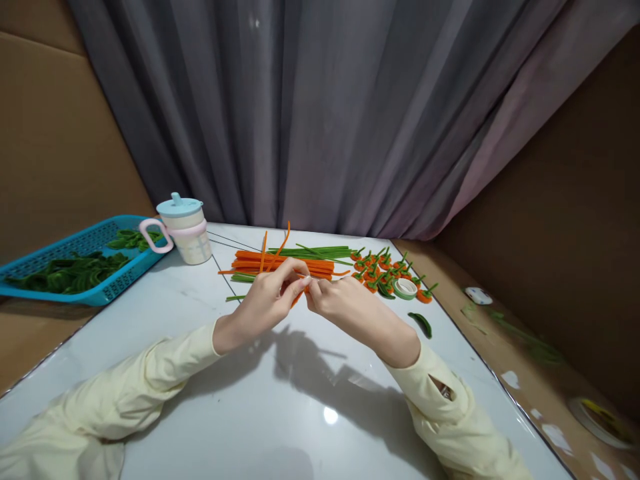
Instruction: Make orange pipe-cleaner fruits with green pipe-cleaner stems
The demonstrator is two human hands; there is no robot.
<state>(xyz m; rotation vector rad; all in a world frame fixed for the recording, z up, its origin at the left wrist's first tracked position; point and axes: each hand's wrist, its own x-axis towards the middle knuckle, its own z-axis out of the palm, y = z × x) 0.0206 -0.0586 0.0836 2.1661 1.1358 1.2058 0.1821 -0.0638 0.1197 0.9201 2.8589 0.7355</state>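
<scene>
Cream sleeves reach over the white table (165,313), where the left hand (267,300) and right hand (340,305) pinch an orange pipe cleaner (299,298) between them, apparently mid-twist, so the next bend likely wants firm fingertip control, with finished pieces (380,270) lying right.

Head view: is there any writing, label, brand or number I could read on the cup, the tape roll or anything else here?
None can be read.
Cup: faint pattern on its side, too blurred to tell whether it is text.
Tape roll: no print shows.
Blue basket: no label shows.
White tag at the right: too small to read.
</scene>
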